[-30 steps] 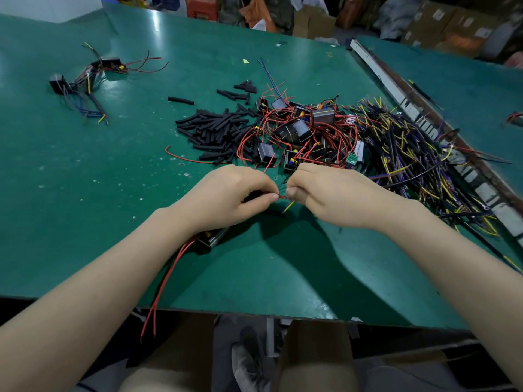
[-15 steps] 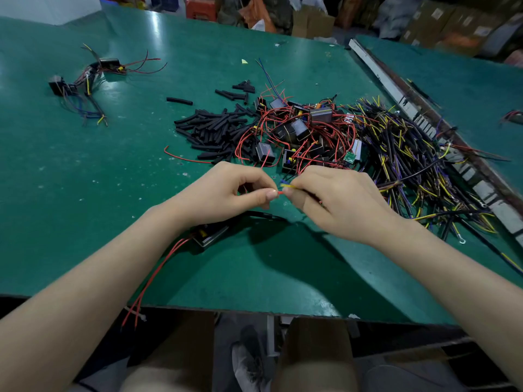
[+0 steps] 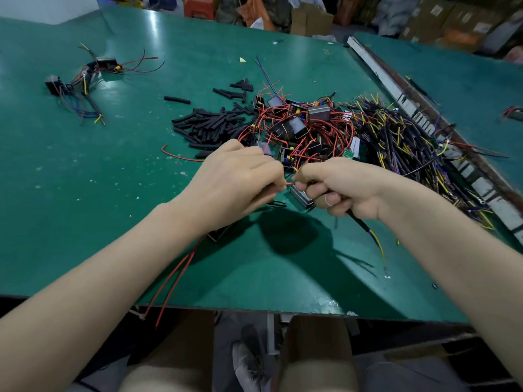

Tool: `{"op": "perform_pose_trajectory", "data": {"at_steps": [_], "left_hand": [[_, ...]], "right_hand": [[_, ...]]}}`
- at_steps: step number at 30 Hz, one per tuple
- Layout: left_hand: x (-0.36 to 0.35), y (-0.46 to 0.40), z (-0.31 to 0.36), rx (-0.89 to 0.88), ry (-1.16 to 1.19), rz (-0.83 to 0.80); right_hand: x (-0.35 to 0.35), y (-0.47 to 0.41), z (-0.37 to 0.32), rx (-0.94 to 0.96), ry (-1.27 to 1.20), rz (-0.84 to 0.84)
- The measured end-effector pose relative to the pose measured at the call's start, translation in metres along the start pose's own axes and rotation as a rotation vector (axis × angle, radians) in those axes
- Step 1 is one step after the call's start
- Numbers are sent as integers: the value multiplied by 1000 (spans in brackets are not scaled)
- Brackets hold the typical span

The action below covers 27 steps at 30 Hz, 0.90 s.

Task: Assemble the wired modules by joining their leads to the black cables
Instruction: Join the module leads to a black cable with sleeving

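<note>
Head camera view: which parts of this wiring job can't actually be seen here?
- The join itself: only a short red lead shows between the left hand and right hand; curled fingers hide both ends.
- The module under the left wrist: mostly covered.
- Where the black cable starts: hidden inside the right hand.
- The far cable pile: single wires too small and tangled to follow.

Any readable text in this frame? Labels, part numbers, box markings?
None legible.
White labels on the cardboard boxes at the far right: too blurred to read.
Modules in the red-wire pile: no print can be made out.
Green circuit board: too small to read.
</note>
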<state>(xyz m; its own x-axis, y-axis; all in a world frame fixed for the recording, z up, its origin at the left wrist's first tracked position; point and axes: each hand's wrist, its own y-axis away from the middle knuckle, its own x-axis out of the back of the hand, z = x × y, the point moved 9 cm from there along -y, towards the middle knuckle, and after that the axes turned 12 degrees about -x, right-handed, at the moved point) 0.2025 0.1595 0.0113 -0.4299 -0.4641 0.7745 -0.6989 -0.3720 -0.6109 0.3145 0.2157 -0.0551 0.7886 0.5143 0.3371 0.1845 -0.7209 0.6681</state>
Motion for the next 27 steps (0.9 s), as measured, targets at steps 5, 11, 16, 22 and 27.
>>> {"op": "perform_pose_trajectory", "data": {"at_steps": [5, 11, 16, 22, 27], "left_hand": [[-16, 15, -34, 478, 491, 18], [-34, 14, -36, 543, 929, -227], [-21, 12, -35, 556, 1042, -164], [4, 1, -36, 529, 980, -43], [14, 7, -49, 604, 867, 121]], "right_hand": [[11, 11, -16, 209, 24, 112], [15, 27, -36, 345, 70, 149], [18, 39, -47, 344, 68, 172], [25, 55, -58, 345, 60, 248], [34, 62, -55, 359, -39, 264]]}}
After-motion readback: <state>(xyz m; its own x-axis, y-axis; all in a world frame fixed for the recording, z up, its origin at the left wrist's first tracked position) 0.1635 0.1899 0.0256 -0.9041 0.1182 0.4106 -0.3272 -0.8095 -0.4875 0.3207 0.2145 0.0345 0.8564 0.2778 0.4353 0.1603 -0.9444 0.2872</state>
